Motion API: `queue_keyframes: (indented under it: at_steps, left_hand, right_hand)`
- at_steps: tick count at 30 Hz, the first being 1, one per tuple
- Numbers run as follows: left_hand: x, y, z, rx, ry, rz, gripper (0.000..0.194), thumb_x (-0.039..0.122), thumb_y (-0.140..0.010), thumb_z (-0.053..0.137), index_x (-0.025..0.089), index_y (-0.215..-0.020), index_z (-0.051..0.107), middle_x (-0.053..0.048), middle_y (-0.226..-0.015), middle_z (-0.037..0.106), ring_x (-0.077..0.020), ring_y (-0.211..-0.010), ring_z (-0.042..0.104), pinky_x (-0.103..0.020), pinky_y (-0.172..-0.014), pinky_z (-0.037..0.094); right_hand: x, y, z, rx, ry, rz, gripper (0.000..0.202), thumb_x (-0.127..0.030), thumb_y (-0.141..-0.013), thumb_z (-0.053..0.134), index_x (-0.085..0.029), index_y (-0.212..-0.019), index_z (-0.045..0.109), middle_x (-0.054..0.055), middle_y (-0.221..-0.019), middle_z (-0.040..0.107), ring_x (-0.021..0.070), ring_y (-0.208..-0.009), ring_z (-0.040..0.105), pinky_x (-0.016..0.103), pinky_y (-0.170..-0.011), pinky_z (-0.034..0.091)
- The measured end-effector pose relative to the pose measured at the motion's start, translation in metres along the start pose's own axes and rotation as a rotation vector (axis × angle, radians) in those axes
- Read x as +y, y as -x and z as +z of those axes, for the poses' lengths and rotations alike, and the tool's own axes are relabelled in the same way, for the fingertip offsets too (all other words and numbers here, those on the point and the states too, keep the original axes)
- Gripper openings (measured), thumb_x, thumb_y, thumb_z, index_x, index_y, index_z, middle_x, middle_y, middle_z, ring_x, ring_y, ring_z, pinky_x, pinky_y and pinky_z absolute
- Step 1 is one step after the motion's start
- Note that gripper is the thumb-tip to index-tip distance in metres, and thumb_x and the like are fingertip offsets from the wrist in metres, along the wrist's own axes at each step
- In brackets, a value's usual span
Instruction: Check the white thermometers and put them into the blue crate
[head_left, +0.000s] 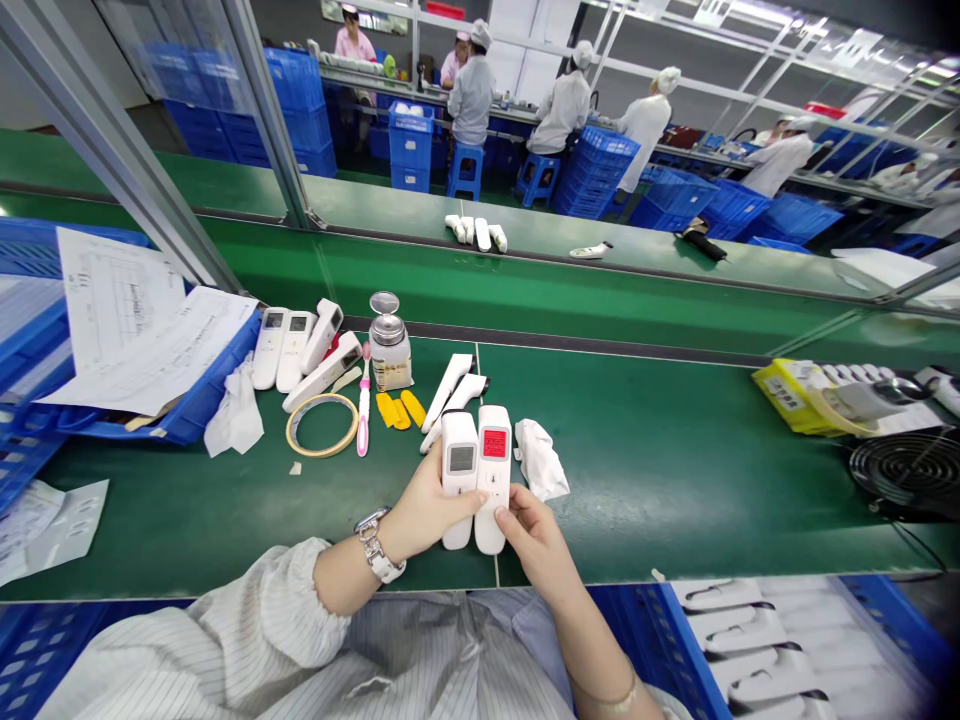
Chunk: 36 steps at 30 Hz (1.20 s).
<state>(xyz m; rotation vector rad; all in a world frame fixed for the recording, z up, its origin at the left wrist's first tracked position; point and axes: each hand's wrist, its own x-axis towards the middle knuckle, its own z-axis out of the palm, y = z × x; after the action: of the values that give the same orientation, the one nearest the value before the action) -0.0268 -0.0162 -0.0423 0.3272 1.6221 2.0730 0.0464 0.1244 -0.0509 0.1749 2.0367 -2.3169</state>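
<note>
The left hand (431,508) grips the grey-screened device (460,475), thumb reaching across to the red-screened device (493,448) – which the right hand (538,545) grasps by its lower part. Both devices stand side by side over the green desk's (675,460) six o'clock edge. From them, a pink-and-white toothbrush (364,400) lies at ten o'clock – a metal-topped bottle (391,358) at eleven.

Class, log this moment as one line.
left hand: holds grey-screen thermometer, thumb across it | right hand: holds red-screen thermometer | cloth: on table
</note>
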Motion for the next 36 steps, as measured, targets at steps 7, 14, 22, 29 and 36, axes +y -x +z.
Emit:
queue_keyframes:
  at_steps: [7,14,22,29,36]
  left_hand:
    - [-0.0040,-0.0003,-0.0024,-0.002,0.072,-0.006,0.045,0.018,-0.067,0.069,0.021,-0.105,0.045,-0.003,-0.099,0.058,-0.0160,-0.088,0.057,-0.033,-0.081,0.047]
    - [-0.0029,-0.0009,-0.0011,0.008,0.105,-0.015,0.045,0.015,-0.067,0.069,0.020,-0.105,0.046,-0.002,-0.095,0.058,-0.0130,-0.083,0.055,-0.029,-0.077,0.047]
    - [-0.0018,-0.0010,0.0001,-0.001,0.136,-0.031,0.047,0.016,-0.067,0.070,0.021,-0.106,0.046,0.000,-0.095,0.059,-0.0124,-0.084,0.055,-0.028,-0.078,0.046]
    - [-0.0023,-0.0012,-0.0002,0.000,0.138,-0.030,0.047,0.016,-0.067,0.069,0.021,-0.107,0.046,0.000,-0.096,0.058,-0.0124,-0.084,0.055,-0.029,-0.078,0.046]
    - [-0.0028,-0.0012,-0.0008,0.000,0.117,-0.030,0.045,0.016,-0.066,0.069,0.021,-0.105,0.046,-0.001,-0.096,0.059,-0.0135,-0.085,0.055,-0.030,-0.079,0.046]
  right_hand:
    - [0.0016,0.0007,-0.0021,-0.011,-0.028,0.011,0.020,-0.036,-0.081,0.059,-0.020,-0.094,0.059,0.002,-0.087,0.064,0.0152,-0.078,0.058,0.025,-0.069,0.045]
    - [0.0018,0.0016,-0.0006,-0.029,-0.030,0.021,0.017,-0.032,-0.081,0.060,-0.021,-0.092,0.059,0.001,-0.082,0.062,0.0132,-0.075,0.055,0.022,-0.066,0.044]
    - [0.0063,0.0043,0.0036,-0.035,0.049,0.004,0.016,-0.031,-0.081,0.060,-0.021,-0.094,0.058,0.000,-0.077,0.058,0.0154,-0.077,0.054,0.026,-0.070,0.045]
    - [0.0072,0.0032,0.0024,-0.034,0.063,0.002,0.015,-0.031,-0.081,0.060,-0.020,-0.092,0.058,0.000,-0.075,0.056,0.0158,-0.078,0.054,0.026,-0.072,0.045]
    - [0.0068,0.0035,0.0024,-0.030,0.077,0.005,0.016,-0.031,-0.081,0.060,-0.020,-0.092,0.058,0.000,-0.077,0.057,0.0148,-0.074,0.054,0.026,-0.071,0.045]
